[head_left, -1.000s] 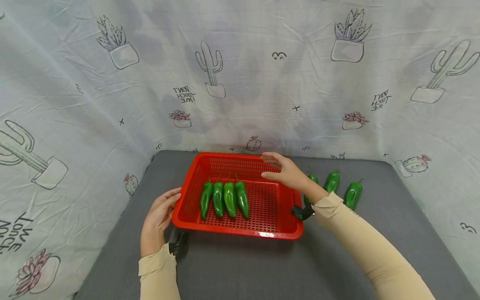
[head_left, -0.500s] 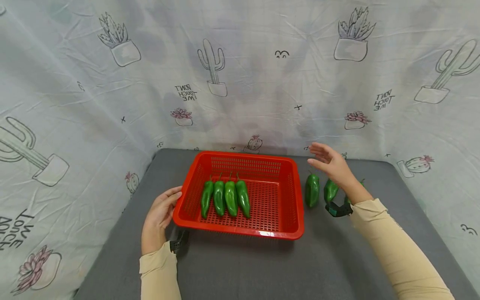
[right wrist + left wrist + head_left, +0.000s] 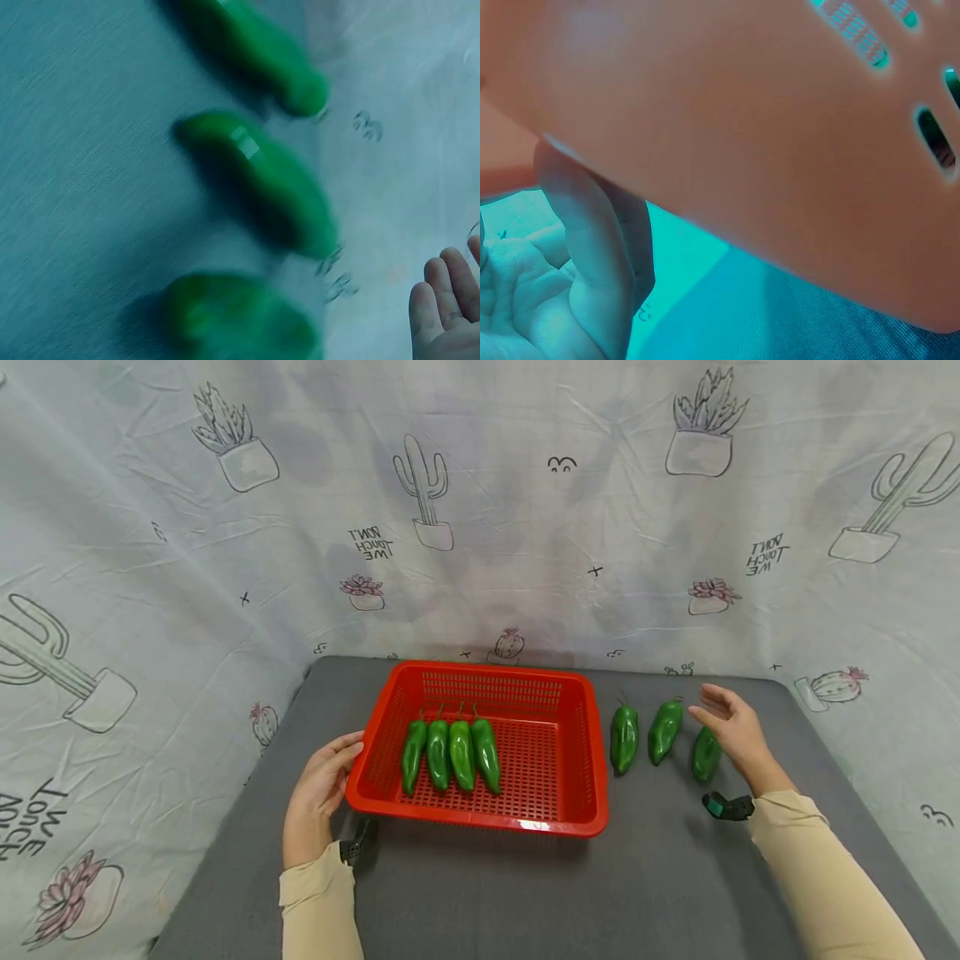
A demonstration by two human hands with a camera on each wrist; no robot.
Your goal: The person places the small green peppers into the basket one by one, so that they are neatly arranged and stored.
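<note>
A red plastic basket (image 3: 528, 768) with slotted walls stands on the grey table, holding several green peppers (image 3: 461, 756) side by side toward its left. My left hand (image 3: 322, 781) grips the basket's left rim; in the left wrist view, its bent fingers (image 3: 592, 240) meet the rim edge. To the basket's right lie three loose green peppers. My right hand (image 3: 733, 727) hovers beside and partly over the rightmost pepper (image 3: 705, 758), thumb and fingers apart and nothing held. In the right wrist view, all three peppers are blurred and the fingers (image 3: 446, 289) are extended.
The other two loose peppers, a left one (image 3: 624, 742) and a middle one (image 3: 665, 732), lie between the basket and my right hand. A printed white cloth (image 3: 480, 510) hangs behind and along both sides of the grey table (image 3: 480, 893).
My right hand has moved from above the basket rightward, past two loose peppers, and has come down near the rightmost one. The left hand and the basket have stayed in place.
</note>
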